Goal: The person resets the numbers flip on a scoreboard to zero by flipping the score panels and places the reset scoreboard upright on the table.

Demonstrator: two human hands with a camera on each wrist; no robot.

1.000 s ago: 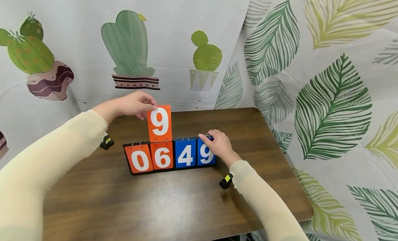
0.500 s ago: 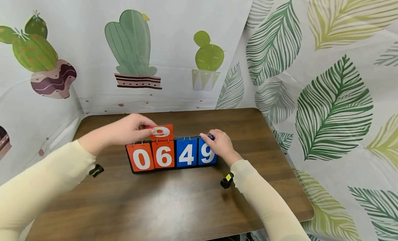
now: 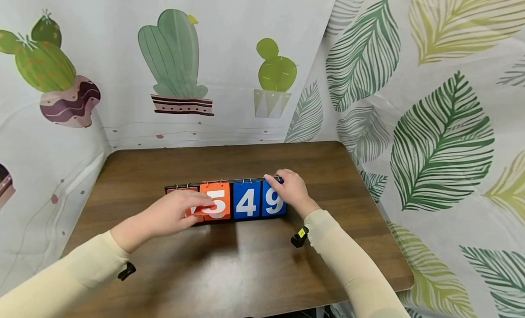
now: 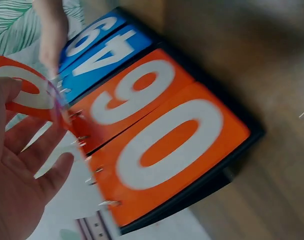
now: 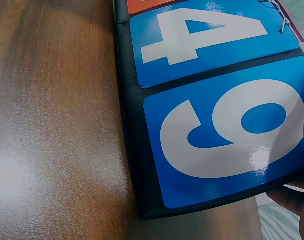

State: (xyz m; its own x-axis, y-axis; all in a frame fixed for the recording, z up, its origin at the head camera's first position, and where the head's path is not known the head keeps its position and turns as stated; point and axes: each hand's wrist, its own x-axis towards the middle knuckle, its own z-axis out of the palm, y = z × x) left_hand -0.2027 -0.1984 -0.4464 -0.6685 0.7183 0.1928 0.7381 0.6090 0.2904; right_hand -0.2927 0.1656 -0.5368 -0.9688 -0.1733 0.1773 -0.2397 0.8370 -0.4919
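Note:
A tabletop flip scoreboard (image 3: 231,217) stands on the table, with orange number cards on its left half and blue ones on its right. My left hand (image 3: 172,213) pinches an orange card (image 3: 223,190) showing a 5 in the head view, covering most of the leftmost card. In the left wrist view, the thumb lies on a raised orange card (image 4: 34,102) at the rings, beside the orange 0 card (image 4: 232,125). My right hand (image 3: 292,190) grips the board's upper right corner, partly over the blue 9 card (image 3: 270,208). The blue 4 card (image 5: 212,55) hangs flat.
The brown wooden table (image 3: 254,272) extends around the scoreboard. Behind it hangs a white curtain (image 3: 229,58) printed with cacti, and a leaf-patterned curtain (image 3: 443,140) covers the right side. Each wrist wears a small black device.
The left hand has brought the orange card from above the scoreboard down over its front, where a 5 now shows in place of the 6. The right hand keeps its hold on the corner.

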